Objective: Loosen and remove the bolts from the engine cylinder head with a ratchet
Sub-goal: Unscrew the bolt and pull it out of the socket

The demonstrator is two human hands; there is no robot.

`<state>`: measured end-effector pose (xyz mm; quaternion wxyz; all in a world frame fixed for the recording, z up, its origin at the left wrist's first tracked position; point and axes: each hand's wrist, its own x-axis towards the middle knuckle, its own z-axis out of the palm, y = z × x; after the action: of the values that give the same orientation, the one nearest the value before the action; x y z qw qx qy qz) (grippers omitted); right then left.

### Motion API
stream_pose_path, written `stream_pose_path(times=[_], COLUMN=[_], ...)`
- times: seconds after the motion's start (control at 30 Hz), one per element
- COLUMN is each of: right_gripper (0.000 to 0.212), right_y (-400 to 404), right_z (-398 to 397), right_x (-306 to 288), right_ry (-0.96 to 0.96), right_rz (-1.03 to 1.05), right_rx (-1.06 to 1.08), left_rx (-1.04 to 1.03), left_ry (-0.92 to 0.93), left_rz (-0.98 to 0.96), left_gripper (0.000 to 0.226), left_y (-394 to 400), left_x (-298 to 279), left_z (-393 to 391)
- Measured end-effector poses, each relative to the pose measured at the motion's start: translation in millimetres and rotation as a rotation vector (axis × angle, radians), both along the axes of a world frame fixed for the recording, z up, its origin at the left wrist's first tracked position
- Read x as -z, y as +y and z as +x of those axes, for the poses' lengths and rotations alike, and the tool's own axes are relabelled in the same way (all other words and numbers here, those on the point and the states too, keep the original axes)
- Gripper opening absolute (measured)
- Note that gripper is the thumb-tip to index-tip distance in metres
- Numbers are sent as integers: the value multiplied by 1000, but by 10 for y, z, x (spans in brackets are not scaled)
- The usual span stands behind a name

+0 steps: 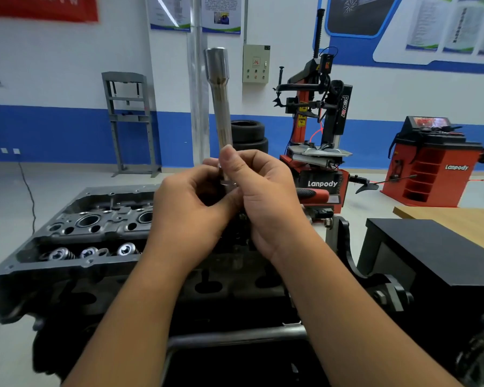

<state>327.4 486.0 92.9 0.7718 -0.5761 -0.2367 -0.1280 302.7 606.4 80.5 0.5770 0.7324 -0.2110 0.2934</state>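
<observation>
Both grips, left hand and right hand, pinching smooth steel socket extension, upright; below grip, ribbed grey cylinder head; behind, blue-banded workshop wall.

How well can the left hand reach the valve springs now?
Probably not at once: the left hand is busy gripping the long socket together with the right hand. Otherwise the valve springs lie uncovered.

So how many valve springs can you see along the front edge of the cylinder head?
3. They sit in a row on the cylinder head: left spring, middle spring, right spring. The left hand and forearm may hide more.
</observation>
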Motion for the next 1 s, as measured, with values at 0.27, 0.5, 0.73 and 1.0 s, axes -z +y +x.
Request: stream_pose_path(times=[0.27,0.5,0.73,1.0], right_gripper=[27,24,31,30], right_y=[-6,37,-9,6], right_z=[5,-27,-89,-74], right_x=[-7,-2,-48,14], right_ry=[47,-50,79,12], right_rz=[20,-41,-26,50], right_rx=[7,206,41,90], left_rx=[168,40,122,185], left_ry=[142,54,98,52], left_rz=[-38,58,26,7], left_gripper=[23,14,15,17], left_y=[17,10,38,50], left_x=[-45,-58,-84,-45], left_z=[5,-35,7,18])
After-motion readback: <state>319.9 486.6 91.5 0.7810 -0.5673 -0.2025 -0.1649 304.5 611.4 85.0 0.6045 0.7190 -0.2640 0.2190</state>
